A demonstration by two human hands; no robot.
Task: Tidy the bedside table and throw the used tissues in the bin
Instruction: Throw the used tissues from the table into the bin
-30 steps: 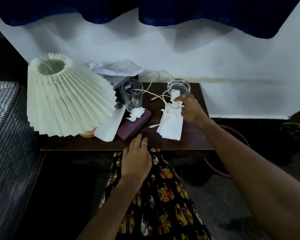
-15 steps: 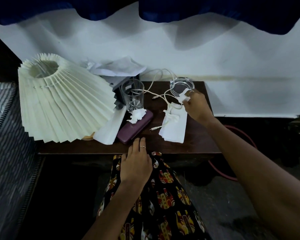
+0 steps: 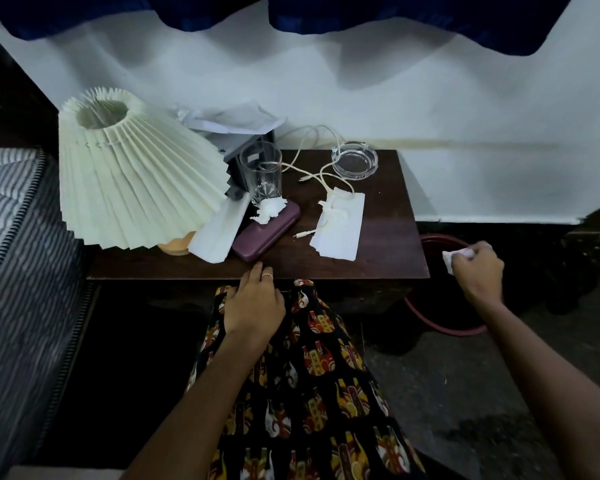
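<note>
My right hand (image 3: 478, 271) is closed around a crumpled white tissue (image 3: 450, 260), held over the dark red bin (image 3: 440, 327) to the right of the bedside table (image 3: 388, 244). My left hand (image 3: 253, 303) rests flat on my patterned skirt at the table's front edge and holds nothing. On the table a flat white tissue (image 3: 340, 226) lies under a white cable (image 3: 321, 174). A crumpled tissue (image 3: 268, 210) sits on a purple case (image 3: 267, 231). Another white tissue (image 3: 219, 232) leans by the lamp.
A pleated cream lamp shade (image 3: 132, 178) tilts over the table's left side. A drinking glass (image 3: 261, 173), a glass ashtray (image 3: 354, 161) and a dark box with papers (image 3: 232, 121) stand at the back. A striped mattress (image 3: 18, 244) lies left.
My right hand has taken a small tissue from the ashtray and swung right, off the table and over the bin. My left hand has stayed put.
</note>
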